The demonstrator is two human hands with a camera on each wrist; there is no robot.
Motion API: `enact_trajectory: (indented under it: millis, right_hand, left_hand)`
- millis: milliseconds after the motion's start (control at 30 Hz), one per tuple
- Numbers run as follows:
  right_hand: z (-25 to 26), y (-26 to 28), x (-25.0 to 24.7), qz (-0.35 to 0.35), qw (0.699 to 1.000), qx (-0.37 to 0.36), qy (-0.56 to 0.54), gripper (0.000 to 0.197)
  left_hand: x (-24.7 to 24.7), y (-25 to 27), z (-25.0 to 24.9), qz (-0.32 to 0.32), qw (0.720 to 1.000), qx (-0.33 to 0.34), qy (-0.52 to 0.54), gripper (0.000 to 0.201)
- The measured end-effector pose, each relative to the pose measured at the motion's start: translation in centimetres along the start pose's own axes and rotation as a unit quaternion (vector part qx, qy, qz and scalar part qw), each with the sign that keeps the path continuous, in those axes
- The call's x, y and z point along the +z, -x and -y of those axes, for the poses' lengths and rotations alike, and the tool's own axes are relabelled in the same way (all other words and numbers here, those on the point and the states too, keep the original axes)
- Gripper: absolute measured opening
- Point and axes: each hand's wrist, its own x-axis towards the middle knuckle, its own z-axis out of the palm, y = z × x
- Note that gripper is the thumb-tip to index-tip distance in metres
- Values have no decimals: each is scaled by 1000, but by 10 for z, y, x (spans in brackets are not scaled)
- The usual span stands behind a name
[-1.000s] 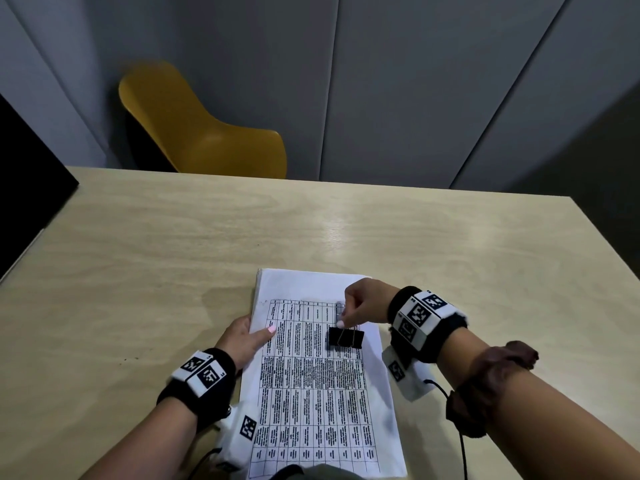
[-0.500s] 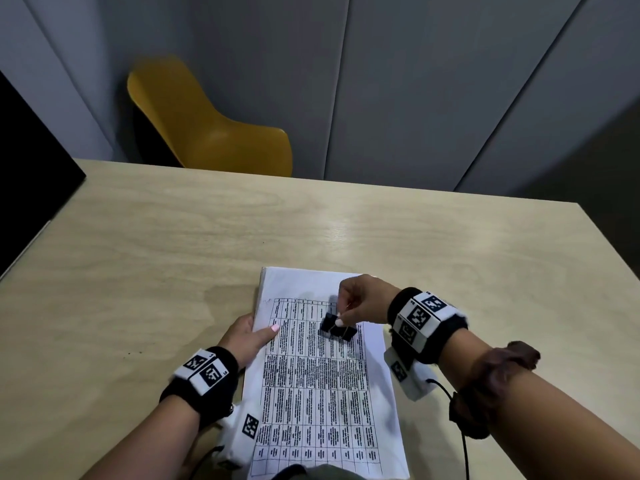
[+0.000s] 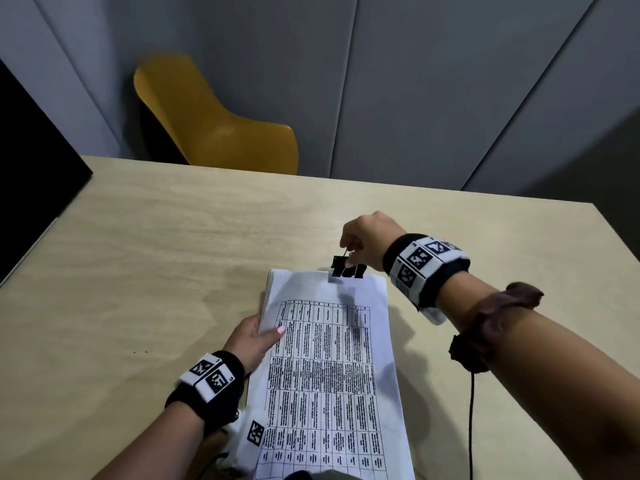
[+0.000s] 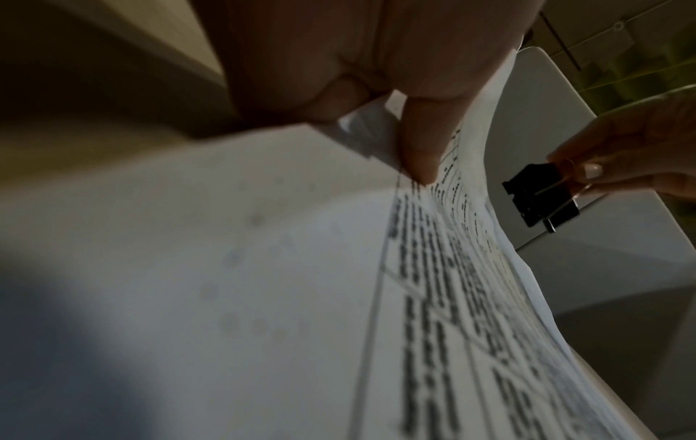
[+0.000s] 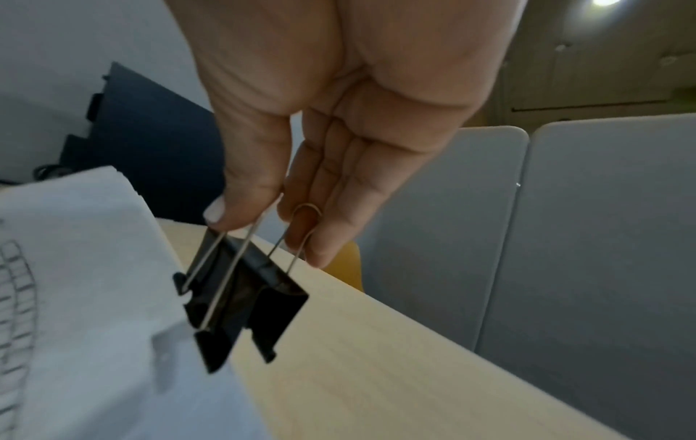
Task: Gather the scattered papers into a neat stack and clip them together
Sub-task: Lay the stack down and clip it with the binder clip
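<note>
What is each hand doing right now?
Left hand: grips the paper stack at its left edge.
Right hand: pinches the binder clip by its wire handles.

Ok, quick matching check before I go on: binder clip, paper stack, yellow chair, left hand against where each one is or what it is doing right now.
Things:
1. binder clip
2. paper stack
3. yellow chair
4. left hand

States:
A. behind the table's far edge
B. grips the stack's left edge, thumb on top
C. pinched by its wire handles in the right hand, at the stack's far edge
D. gathered on the table, printed table face up

Pairs: 1-C, 2-D, 3-A, 4-B
</note>
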Motion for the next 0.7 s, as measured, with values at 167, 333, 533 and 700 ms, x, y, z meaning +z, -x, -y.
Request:
enact_trajectory:
  millis: [167, 333, 533, 700]
  right_hand:
    - [17, -19, -3, 48, 993, -80, 69, 29]
    - [28, -34, 6, 101, 990, -103, -6, 27]
    - [14, -25, 19, 178, 980, -46, -76, 78]
    - [12, -12, 35, 216, 974, -10, -67, 55]
  left_hand:
    - [-1, 1, -2, 6, 1000, 10, -6, 7]
    - [-1, 6, -5, 7, 1000, 7, 28, 13]
    - [-5, 4, 2, 7, 999, 13, 38, 34]
    - [-4, 3, 1, 6, 1000, 16, 25, 21]
